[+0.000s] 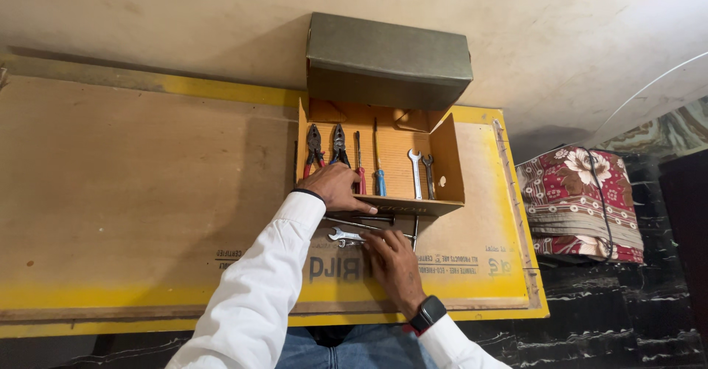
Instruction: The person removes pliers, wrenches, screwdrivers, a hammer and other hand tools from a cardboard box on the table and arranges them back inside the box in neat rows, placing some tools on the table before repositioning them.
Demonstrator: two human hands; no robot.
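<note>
hands at an open cardboard box of tools on a plywood tabletop

left hand (335, 186) rests flat on the front edge of the cardboard box (448, 164), fingers spread loosely and holding nothing, just touching the rim by the red-handled screwdriver (360, 171). right hand (394, 264) sits at about 5 o'clock from it, fingertips down on a small silver wrench (344, 235) lying on the tabletop (147, 192), can't tell if it's actually gripped. a couple of long metal rods (369, 223) lie between the two hands. inside the box, left to right: two pliers (326, 147), the red screwdriver, a blue-handled one (379, 176), then two spanners (421, 171). box lid (387, 59) stands open at 12 o'clock. folded floral blanket (579, 203) off at 3 o'clock.
</note>
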